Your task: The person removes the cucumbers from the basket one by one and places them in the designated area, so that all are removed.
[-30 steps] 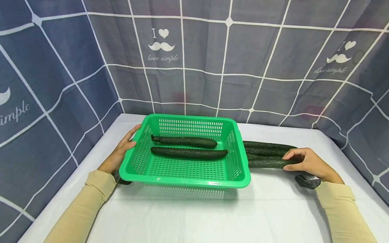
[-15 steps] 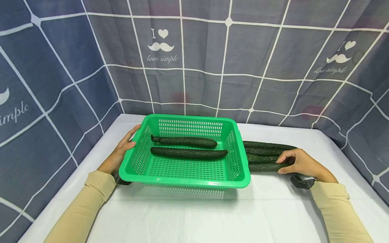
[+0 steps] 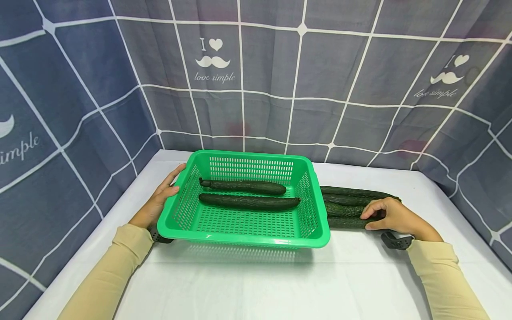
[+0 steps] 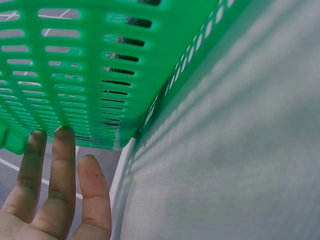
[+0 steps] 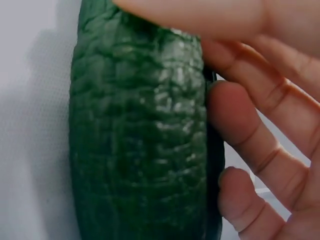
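Note:
A green plastic basket (image 3: 244, 240) with slotted walls stands on the white cloth. Two dark green cucumbers lie inside it, a rear cucumber (image 3: 246, 187) and a front cucumber (image 3: 248, 202). My left hand (image 3: 156, 202) rests against the basket's left side, thumb at the rim; the left wrist view shows straight fingers (image 4: 62, 165) at the outer wall. Right of the basket, my right hand (image 3: 394, 218) pinches the nearest cucumber (image 3: 346, 223) of a row between thumb and fingers. In the right wrist view this cucumber (image 5: 137, 130) fills the middle. The basket hides the row's left ends.
Behind the held cucumber lie several more cucumbers (image 3: 356, 192), side by side on the white-covered table (image 3: 256, 289). A grey checked curtain (image 3: 264, 115) closes off the back and both sides.
My right hand has shifted left and slightly toward me. The nearest cucumber has moved forward, showing more of the one behind it. The left hand and basket stay put.

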### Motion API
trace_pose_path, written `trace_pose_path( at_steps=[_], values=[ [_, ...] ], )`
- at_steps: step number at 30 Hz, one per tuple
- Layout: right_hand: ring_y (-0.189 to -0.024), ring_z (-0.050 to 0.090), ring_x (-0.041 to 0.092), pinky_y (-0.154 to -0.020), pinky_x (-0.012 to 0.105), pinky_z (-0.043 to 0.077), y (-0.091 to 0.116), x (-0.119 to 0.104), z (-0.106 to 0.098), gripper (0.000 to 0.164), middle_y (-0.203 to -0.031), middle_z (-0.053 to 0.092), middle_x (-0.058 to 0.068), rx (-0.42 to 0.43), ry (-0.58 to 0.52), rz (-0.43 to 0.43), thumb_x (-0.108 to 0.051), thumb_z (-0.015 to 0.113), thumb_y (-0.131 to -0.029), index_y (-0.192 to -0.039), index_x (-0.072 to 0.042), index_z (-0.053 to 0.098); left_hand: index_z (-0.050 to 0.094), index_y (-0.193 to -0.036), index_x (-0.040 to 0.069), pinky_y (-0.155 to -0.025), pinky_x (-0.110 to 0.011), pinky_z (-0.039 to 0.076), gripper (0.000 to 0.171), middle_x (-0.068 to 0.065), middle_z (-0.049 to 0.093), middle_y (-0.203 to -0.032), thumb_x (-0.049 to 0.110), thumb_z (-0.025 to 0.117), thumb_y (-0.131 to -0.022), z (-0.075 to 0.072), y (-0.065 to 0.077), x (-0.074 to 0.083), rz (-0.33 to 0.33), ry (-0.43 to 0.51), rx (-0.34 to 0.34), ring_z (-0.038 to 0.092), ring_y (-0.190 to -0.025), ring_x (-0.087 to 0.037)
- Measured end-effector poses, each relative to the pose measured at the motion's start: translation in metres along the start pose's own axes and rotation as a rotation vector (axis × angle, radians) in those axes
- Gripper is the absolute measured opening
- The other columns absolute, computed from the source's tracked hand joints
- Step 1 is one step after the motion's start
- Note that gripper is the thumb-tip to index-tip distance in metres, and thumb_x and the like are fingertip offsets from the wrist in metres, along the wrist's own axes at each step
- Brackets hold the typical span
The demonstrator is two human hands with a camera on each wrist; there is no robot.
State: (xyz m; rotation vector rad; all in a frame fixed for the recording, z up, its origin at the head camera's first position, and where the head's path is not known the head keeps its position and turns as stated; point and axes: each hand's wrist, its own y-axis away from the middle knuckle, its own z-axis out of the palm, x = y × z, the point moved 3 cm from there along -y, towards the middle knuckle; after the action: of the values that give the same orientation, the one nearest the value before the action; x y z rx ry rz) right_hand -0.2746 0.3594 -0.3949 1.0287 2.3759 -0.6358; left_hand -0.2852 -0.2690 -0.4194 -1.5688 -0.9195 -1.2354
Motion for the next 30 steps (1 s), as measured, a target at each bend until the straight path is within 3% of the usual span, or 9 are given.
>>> trace_pose_path(
  at_steps=[8,16,22,30],
  values=[
    [-0.091,0.064,-0.005,-0.075,0.015,0.052,-0.001,-0.003,-0.002,0.025,-0.098,0.078,-0.01,-0.015,0.022,-0.007,0.009,0.092,-0.075,-0.092,-0.007,0.083,0.02,-0.176,0.027,-0.106,-0.021,0.041,0.069,-0.011,0.009,-0.18,0.029,0.043,-0.11,0.0,0.001,0.0,0.004,-0.007,0.001,0.038,-0.143,-0.008],
    [-0.087,0.072,0.002,-0.073,0.019,0.058,-0.001,-0.009,-0.008,0.021,-0.101,0.079,-0.008,-0.001,-0.158,0.085,0.013,0.08,-0.087,-0.108,0.01,0.076,0.02,-0.176,0.025,-0.106,-0.021,0.045,0.068,-0.003,0.022,-0.173,0.028,0.042,-0.111,0.0,0.001,0.0,0.013,0.014,-0.006,0.048,-0.138,-0.007],
    [-0.088,0.074,0.007,-0.074,0.021,0.059,-0.007,-0.022,-0.006,0.02,-0.101,0.079,0.0,0.006,-0.19,0.099,0.01,0.076,-0.093,-0.113,0.01,0.075,0.02,-0.176,0.025,-0.104,-0.022,0.048,0.067,0.001,0.028,-0.168,0.027,0.041,-0.112,0.0,0.001,0.0,0.018,0.042,-0.019,0.052,-0.135,-0.007],
    [-0.099,0.076,0.01,-0.083,0.023,0.061,-0.018,-0.039,-0.003,0.023,-0.113,0.08,0.003,0.001,-0.34,0.135,0.008,0.071,-0.098,-0.121,0.013,0.072,0.02,-0.176,0.026,-0.105,-0.021,0.047,0.068,-0.007,0.019,-0.174,0.028,0.042,-0.111,0.0,0.0,-0.001,0.012,0.029,-0.013,0.05,-0.136,-0.006]
  ],
)
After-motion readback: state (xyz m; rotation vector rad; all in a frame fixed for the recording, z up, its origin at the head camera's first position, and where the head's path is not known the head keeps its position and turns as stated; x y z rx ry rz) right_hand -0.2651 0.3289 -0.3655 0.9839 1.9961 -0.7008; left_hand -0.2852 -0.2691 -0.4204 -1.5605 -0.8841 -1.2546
